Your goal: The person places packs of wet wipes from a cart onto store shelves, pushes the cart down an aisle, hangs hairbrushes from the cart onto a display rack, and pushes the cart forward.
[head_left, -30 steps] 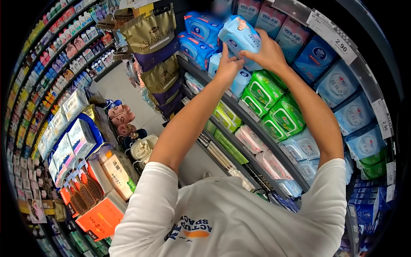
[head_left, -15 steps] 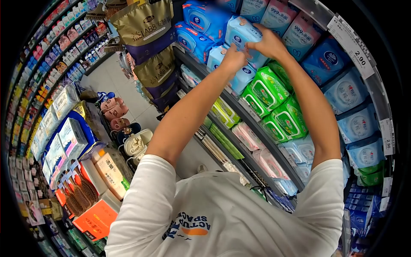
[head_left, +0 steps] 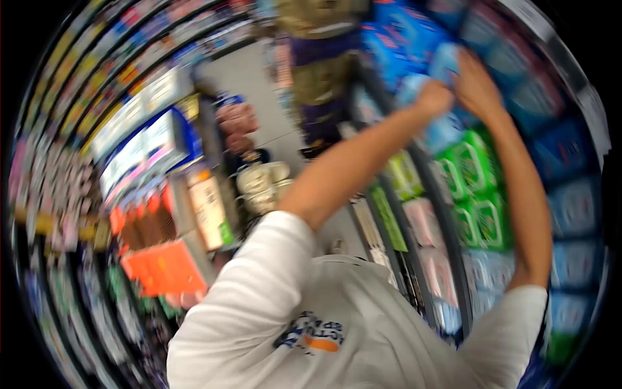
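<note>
A light-blue pack of wet wipes (head_left: 443,63) stands on the shelf, blurred by motion. My right hand (head_left: 477,83) grips it from the right side, its fingers along the far edge. Curled against the near side of the same pack is my left hand (head_left: 435,98), with the fingertips smeared. Another light-blue pack (head_left: 443,133) lies just below the hands. Darker blue wipes packs (head_left: 405,42) sit to the left, and green wipes packs (head_left: 477,159) are stacked nearer to me.
A dark shelf edge (head_left: 435,188) runs beneath the packs, with pink packs (head_left: 424,222) on the level below. Gold and purple bags (head_left: 322,78) hang at the aisle end. To the left are an orange box (head_left: 165,269) with hairbrushes and slippers (head_left: 238,122).
The whole view has swung, so the shelf and both hands appear farther right and lower, and the picture is blurred. Both hands remain at the light-blue pack.
</note>
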`<action>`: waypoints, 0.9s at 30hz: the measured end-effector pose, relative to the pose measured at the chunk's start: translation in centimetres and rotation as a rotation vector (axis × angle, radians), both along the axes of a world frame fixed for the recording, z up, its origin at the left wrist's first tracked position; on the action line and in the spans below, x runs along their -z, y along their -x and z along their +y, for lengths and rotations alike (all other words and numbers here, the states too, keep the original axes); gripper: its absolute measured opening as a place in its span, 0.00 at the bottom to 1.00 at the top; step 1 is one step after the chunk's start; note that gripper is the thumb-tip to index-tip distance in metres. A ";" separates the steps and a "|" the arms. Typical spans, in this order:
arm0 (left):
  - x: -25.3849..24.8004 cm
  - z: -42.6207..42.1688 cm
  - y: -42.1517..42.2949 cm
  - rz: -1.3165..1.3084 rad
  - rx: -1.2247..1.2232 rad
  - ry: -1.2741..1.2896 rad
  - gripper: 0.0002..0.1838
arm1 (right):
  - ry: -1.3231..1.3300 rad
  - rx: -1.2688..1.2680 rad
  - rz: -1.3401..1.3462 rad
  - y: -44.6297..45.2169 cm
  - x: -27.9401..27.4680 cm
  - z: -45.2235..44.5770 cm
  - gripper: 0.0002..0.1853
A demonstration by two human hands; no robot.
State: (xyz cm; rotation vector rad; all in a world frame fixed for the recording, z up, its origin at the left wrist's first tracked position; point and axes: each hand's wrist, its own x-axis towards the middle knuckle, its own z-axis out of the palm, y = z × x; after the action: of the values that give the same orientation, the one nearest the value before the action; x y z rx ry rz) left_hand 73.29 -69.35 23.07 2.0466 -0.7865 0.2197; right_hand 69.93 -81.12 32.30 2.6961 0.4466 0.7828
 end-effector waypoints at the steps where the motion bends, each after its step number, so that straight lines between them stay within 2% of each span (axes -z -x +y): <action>1: 0.0 0.1 0.5 0.292 -0.030 0.310 0.13 | -0.108 0.095 0.117 0.0 -0.8 0.9 0.31; 2: -0.7 1.6 1.8 0.321 0.014 0.457 0.16 | 0.162 0.160 0.058 -1.0 -0.6 0.5 0.32; 3: -1.3 3.0 2.7 0.411 0.020 0.508 0.14 | 0.191 0.139 -0.034 -0.1 -2.6 4.0 0.30; 4: -1.3 4.1 2.9 0.466 0.048 0.670 0.13 | 0.223 0.139 -0.124 0.9 -4.9 7.3 0.28; 5: -2.8 6.5 4.6 0.619 0.093 0.807 0.11 | 0.178 -0.057 -0.185 0.7 -6.2 9.9 0.27; 6: -3.3 8.7 5.7 0.616 0.054 0.814 0.11 | 0.131 -0.241 -0.247 0.7 -6.9 12.1 0.25; 8: -3.7 11.9 7.3 0.645 0.016 0.747 0.11 | -0.061 -0.592 -0.176 1.0 -7.7 18.2 0.18; 10: -1.8 14.6 8.5 0.620 -0.050 0.712 0.09 | -0.216 -0.793 -0.116 1.4 -6.3 24.8 0.14; 11: -0.4 16.0 9.5 0.545 -0.100 0.683 0.09 | -0.200 -0.769 0.059 1.6 -5.2 27.6 0.15; 13: 1.2 19.2 13.0 0.448 -0.219 0.611 0.09 | -0.188 -0.771 0.229 3.0 -1.8 33.5 0.14; 14: 1.4 21.0 15.7 0.420 -0.290 0.571 0.09 | -0.270 -0.874 0.259 2.6 1.7 35.9 0.15; 16: 3.7 24.4 20.8 0.583 -0.317 0.601 0.08 | -0.361 -0.859 0.581 5.2 6.1 39.6 0.14; 17: 7.9 25.7 23.5 0.662 -0.339 0.738 0.08 | -0.403 -0.788 0.773 6.1 9.6 41.1 0.13; 18: 9.4 27.2 27.3 0.793 -0.442 0.756 0.10 | -0.418 -0.773 0.877 7.1 13.2 42.5 0.15; 20: 14.4 30.7 35.7 1.054 -0.662 0.807 0.11 | -0.685 -0.805 1.138 10.7 21.3 44.1 0.17; 21: 17.5 32.8 40.4 1.133 -0.783 0.743 0.12 | -0.859 -0.810 1.145 13.8 24.4 44.4 0.16; 22: 20.5 34.9 45.6 1.086 -0.932 0.702 0.11 | -1.038 -0.804 1.145 17.0 26.7 44.3 0.15; 23: 21.9 36.8 50.4 1.066 -1.155 0.562 0.11 | -1.073 -0.742 1.066 20.3 28.1 43.9 0.14; 24: 23.4 39.2 55.3 1.092 -1.268 0.502 0.11 | -1.110 -0.675 0.981 23.5 29.1 43.3 0.12; 25: 25.0 41.2 59.8 1.123 -1.454 0.539 0.11 | -1.117 -0.651 0.914 26.4 30.2 42.7 0.12; 26: 23.7 42.9 62.8 1.203 -1.611 0.752 0.11 | -1.126 -0.625 0.840 28.7 31.1 42.4 0.12; 27: 23.0 44.6 65.2 1.219 -1.672 0.812 0.11 | -1.121 -0.675 0.829 30.5 31.6 42.1 0.14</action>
State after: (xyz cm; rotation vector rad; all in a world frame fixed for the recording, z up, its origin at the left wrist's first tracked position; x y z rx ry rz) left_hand 8.14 -24.79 0.09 1.1219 1.5711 0.0972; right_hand 39.41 -39.01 0.66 3.9162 1.5396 -0.1595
